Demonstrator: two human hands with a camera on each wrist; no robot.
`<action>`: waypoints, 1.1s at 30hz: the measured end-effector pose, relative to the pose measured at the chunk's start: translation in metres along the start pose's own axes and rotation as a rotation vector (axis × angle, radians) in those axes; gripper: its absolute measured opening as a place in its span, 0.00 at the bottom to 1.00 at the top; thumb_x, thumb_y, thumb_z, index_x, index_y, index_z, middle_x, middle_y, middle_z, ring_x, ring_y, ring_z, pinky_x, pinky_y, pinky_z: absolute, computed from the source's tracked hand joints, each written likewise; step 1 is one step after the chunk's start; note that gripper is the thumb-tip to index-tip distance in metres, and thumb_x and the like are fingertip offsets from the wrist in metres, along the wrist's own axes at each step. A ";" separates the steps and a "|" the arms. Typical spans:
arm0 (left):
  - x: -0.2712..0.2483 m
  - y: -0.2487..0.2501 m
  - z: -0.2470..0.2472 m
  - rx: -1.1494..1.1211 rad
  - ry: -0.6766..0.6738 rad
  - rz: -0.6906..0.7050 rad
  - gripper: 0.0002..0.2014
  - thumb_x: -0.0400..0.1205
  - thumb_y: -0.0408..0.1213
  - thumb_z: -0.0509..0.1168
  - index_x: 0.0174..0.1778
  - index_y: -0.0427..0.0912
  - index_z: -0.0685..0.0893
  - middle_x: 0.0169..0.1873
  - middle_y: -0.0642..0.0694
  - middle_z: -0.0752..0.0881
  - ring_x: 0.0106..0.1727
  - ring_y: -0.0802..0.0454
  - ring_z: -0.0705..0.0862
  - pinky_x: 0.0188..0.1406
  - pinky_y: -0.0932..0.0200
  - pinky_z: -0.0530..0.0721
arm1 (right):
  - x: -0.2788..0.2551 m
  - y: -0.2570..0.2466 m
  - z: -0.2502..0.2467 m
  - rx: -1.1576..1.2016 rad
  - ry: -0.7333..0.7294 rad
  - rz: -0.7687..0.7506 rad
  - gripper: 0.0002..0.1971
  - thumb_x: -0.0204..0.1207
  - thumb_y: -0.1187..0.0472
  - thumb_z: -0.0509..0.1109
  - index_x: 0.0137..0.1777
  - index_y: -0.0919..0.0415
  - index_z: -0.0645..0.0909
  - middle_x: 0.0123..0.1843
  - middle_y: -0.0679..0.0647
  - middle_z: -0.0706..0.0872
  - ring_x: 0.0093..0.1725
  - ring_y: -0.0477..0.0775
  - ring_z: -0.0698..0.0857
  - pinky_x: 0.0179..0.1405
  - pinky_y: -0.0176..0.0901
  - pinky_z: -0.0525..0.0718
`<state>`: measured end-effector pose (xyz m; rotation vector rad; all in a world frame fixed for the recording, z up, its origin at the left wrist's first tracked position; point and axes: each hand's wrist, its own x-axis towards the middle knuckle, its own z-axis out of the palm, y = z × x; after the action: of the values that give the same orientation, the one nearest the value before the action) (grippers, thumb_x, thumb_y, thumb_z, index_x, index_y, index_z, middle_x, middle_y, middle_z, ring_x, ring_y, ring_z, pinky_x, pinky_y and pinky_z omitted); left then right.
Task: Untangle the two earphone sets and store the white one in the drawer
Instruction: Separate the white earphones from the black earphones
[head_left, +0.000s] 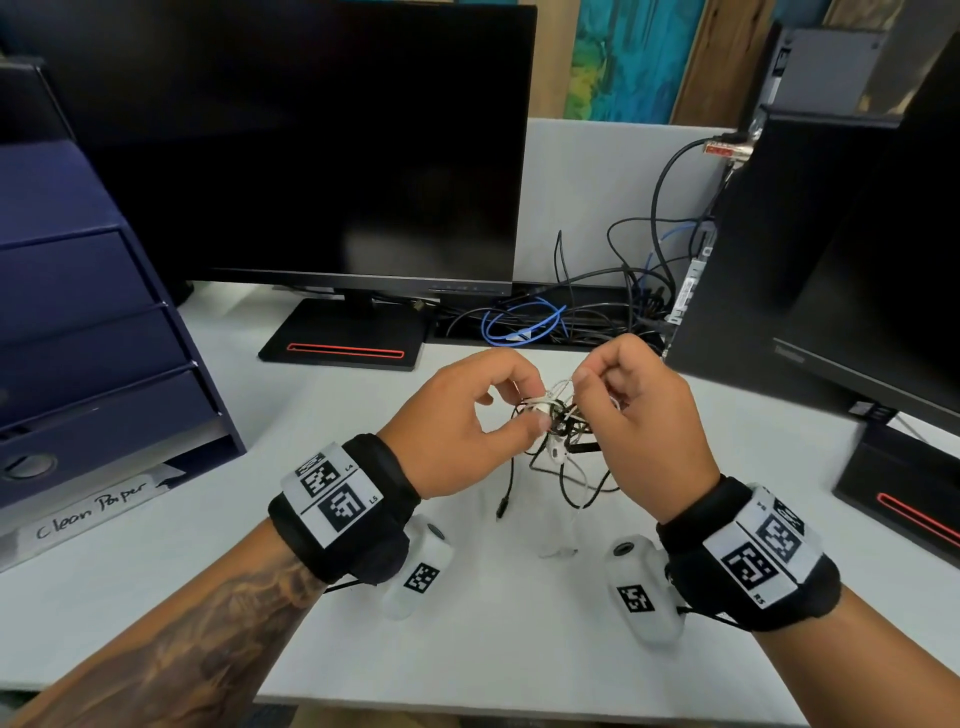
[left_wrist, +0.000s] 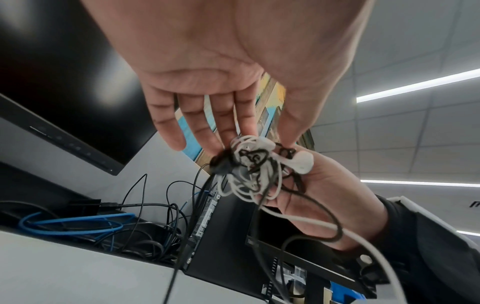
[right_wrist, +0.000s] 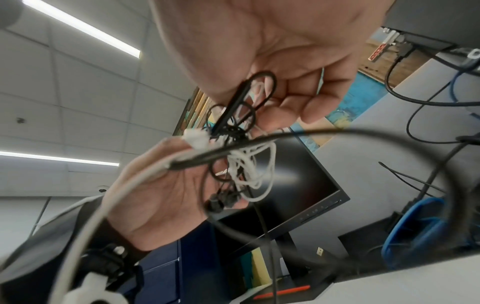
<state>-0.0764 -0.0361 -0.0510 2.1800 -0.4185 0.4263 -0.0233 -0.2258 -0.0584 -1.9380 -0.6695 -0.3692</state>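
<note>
A knot of white and black earphone cords (head_left: 558, 415) hangs between both hands above the white desk (head_left: 493, 639). My left hand (head_left: 535, 405) pinches the white part of the tangle (left_wrist: 249, 164) between thumb and forefinger. My right hand (head_left: 587, 387) grips the other side, with black loops (right_wrist: 262, 74) caught between its thumb and curled fingers. A white earbud (head_left: 556, 451) dangles under the knot. Loose cord ends and a black plug (head_left: 503, 506) trail down to the desk. Black earbuds (right_wrist: 218, 202) hang beside the left palm. The navy drawer unit (head_left: 88, 332) stands at the left, all its drawers closed.
A dark monitor (head_left: 311, 145) on a black stand (head_left: 348, 338) stands behind the hands. A second monitor (head_left: 857, 286) is close on the right. Black and blue cables (head_left: 524, 322) pile up between them. A strip labelled "Clean Paper" (head_left: 88, 514) lies under the drawers.
</note>
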 end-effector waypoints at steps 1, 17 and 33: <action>0.000 0.000 0.000 0.002 -0.004 -0.010 0.07 0.79 0.41 0.74 0.49 0.53 0.83 0.46 0.59 0.85 0.53 0.55 0.83 0.54 0.57 0.81 | 0.000 -0.001 0.000 0.013 -0.003 -0.004 0.06 0.84 0.61 0.68 0.45 0.53 0.77 0.31 0.44 0.83 0.30 0.46 0.79 0.33 0.34 0.75; 0.001 -0.006 0.001 0.077 0.117 0.080 0.08 0.78 0.36 0.76 0.48 0.52 0.86 0.42 0.62 0.83 0.48 0.56 0.83 0.49 0.61 0.81 | 0.007 0.008 -0.012 -0.262 -0.139 -0.319 0.11 0.82 0.53 0.70 0.60 0.48 0.90 0.41 0.37 0.86 0.45 0.45 0.81 0.51 0.44 0.81; 0.003 -0.007 0.000 -0.023 0.132 0.050 0.10 0.81 0.33 0.72 0.57 0.47 0.87 0.37 0.51 0.84 0.43 0.53 0.83 0.48 0.59 0.84 | 0.002 0.003 -0.008 -0.260 0.041 -0.391 0.05 0.82 0.56 0.73 0.51 0.52 0.90 0.44 0.41 0.90 0.41 0.46 0.86 0.44 0.50 0.85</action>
<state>-0.0701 -0.0323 -0.0546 2.1088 -0.4039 0.5869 -0.0196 -0.2327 -0.0555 -2.0305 -1.0171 -0.7683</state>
